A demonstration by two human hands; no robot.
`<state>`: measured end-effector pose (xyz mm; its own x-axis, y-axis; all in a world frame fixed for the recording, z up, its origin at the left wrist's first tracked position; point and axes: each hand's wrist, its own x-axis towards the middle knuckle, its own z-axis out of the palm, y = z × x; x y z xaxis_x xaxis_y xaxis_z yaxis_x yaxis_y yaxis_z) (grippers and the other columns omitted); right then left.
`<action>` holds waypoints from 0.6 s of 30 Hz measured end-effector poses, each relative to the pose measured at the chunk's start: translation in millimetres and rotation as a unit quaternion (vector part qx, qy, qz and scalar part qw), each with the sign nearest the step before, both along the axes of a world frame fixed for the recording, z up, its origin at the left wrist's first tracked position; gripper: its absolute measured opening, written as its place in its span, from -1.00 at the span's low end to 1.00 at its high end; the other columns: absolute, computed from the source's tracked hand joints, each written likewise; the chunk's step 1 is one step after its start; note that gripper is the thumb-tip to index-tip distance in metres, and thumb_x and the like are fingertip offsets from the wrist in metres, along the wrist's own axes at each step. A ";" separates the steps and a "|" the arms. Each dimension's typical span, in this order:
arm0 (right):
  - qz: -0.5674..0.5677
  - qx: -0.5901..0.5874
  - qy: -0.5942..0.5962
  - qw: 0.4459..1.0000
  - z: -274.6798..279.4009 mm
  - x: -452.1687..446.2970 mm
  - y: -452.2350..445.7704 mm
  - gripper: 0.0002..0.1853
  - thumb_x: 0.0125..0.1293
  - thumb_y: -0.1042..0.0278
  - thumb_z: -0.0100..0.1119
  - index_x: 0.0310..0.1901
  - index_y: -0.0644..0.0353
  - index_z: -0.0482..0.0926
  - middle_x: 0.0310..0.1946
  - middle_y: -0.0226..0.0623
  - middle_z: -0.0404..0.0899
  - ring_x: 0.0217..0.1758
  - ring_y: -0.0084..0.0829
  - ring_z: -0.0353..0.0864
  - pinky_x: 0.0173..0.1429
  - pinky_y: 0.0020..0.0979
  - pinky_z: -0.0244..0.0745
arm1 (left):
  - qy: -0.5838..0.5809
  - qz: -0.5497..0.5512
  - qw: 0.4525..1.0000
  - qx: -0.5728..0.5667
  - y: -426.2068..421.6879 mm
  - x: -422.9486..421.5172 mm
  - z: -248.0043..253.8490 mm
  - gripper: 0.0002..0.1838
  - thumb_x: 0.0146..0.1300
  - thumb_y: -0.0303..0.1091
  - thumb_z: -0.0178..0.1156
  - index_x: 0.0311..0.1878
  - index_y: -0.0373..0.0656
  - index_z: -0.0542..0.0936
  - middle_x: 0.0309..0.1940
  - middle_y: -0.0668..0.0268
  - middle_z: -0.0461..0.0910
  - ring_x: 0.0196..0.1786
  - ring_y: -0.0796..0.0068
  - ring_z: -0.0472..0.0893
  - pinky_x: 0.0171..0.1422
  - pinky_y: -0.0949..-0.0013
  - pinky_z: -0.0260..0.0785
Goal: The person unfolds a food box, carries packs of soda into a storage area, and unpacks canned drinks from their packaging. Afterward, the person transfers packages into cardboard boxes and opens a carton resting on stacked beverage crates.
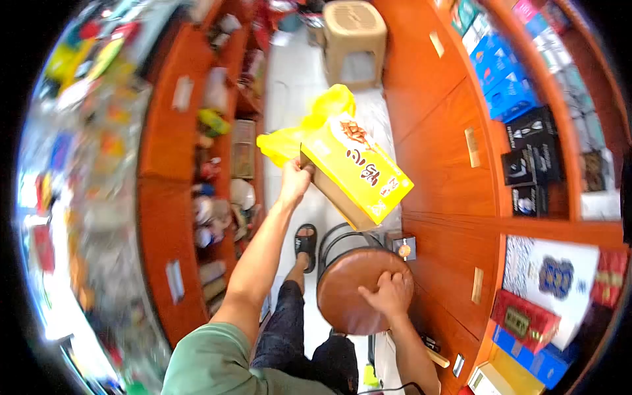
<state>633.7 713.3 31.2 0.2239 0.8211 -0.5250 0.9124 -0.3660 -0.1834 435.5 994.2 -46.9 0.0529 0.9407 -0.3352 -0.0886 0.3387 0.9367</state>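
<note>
My left hand [296,180] is closed on the near left edge of a yellow cardboard box [362,164], which I hold tilted over the aisle floor. Dark lettering and a picture of brown food are printed on its face. A yellow plastic bag [286,143] bunches at the box's far left end; whether my fingers grip it too is unclear. Lower right, my right hand [390,295] rests on the brown round seat of a stool [345,306], thumb and fingers apart, holding nothing.
A beige plastic stool [355,23] stands farther up the aisle. Wooden cabinets [434,112] line the right, with boxed goods [503,76] on shelves. On the left, open shelves [243,151] hold mixed items. A small dark box [403,247] sits beside the round stool.
</note>
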 end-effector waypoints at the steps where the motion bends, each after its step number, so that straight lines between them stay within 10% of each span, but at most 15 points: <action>1: -0.011 0.012 0.034 0.999 -1.4 8.3 -6.0 -0.44 -0.07 -0.17 0.40 -0.36 0.23 0.52 -0.18 0.06 0.49 -0.01 -0.03 0.46 0.16 -0.09 0.29 | -0.003 0.029 1.000 0.005 -21.3 -4.5 32.2 -0.77 0.17 -0.62 0.03 -0.14 -0.31 0.60 -0.35 0.37 0.62 -0.40 0.59 0.53 -0.31 0.48 0.38; 3: -0.103 0.034 0.333 0.937 -0.6 24.9 -15.8 -0.47 -0.02 -0.13 0.41 -0.32 0.23 0.51 -0.26 -0.08 0.51 -0.14 -0.30 0.51 -0.03 -0.25 0.43 | -0.029 0.071 0.997 -0.004 -68.1 -17.7 71.9 -0.78 0.14 -0.61 0.06 -0.15 -0.32 0.60 -0.34 0.34 0.63 -0.44 0.59 0.51 -0.35 0.47 0.36; 6: -0.148 0.312 0.416 0.841 44.3 11.2 -68.3 -0.53 0.11 -0.02 0.34 -0.30 0.26 0.41 -0.46 -0.36 0.44 -0.38 -0.55 0.42 -0.26 -0.45 0.40 | 0.018 0.138 0.990 0.021 -174.5 -31.3 139.3 -0.80 0.11 -0.62 0.05 -0.22 -0.29 0.61 -0.43 0.40 0.58 -0.48 0.63 0.44 -0.39 0.51 0.27; 9: 0.035 0.448 0.286 0.846 155.4 -10.9 -124.4 -0.56 0.08 0.04 0.32 -0.31 0.25 0.39 -0.52 -0.25 0.43 -0.47 -0.34 0.44 -0.33 -0.33 0.40 | 0.005 0.194 0.981 0.008 -303.0 -41.4 179.6 -0.80 0.08 -0.62 0.02 -0.28 -0.28 0.61 -0.53 0.46 0.49 -0.54 0.68 0.36 -0.47 0.53 0.20; 11: 0.039 0.479 0.241 0.843 212.6 -24.5 -145.4 -0.65 -0.02 0.18 0.36 -0.38 0.25 0.43 -0.49 -0.07 0.52 -0.46 -0.07 0.55 -0.39 -0.21 0.40 | 0.030 0.184 0.982 -0.023 -377.9 -39.3 181.5 -0.67 0.07 -0.62 0.00 -0.08 -0.34 0.59 -0.24 0.30 0.63 -0.20 0.53 0.57 -0.11 0.48 0.42; 15: 0.067 0.391 0.191 0.898 265.1 -13.7 -198.1 -0.91 0.01 0.46 0.09 -0.43 0.27 0.43 -0.66 -0.06 0.44 -0.57 -0.06 0.52 -0.44 -0.22 0.37 | -0.002 0.150 0.978 -0.143 -519.3 -35.7 211.4 -0.65 0.05 -0.59 0.06 -0.04 -0.27 0.56 -0.31 0.32 0.61 -0.32 0.55 0.56 -0.23 0.47 0.44; 18: 0.163 0.357 0.180 0.902 288.7 5.2 -208.5 -0.88 -0.01 0.48 0.05 -0.40 0.31 0.45 -0.66 -0.02 0.42 -0.60 -0.06 0.46 -0.45 -0.19 0.32 | -0.137 0.085 0.980 -0.112 -595.5 -43.1 253.0 -0.30 0.17 -0.03 0.31 0.14 -0.48 0.40 -0.25 0.20 0.59 -0.36 0.54 0.59 -0.31 0.50 0.46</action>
<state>638.9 504.8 319.9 -0.1701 0.9700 0.1738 0.7844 0.2401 -0.5720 392.4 398.8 206.1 0.0180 0.8478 -0.5301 -0.4000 0.4920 0.7733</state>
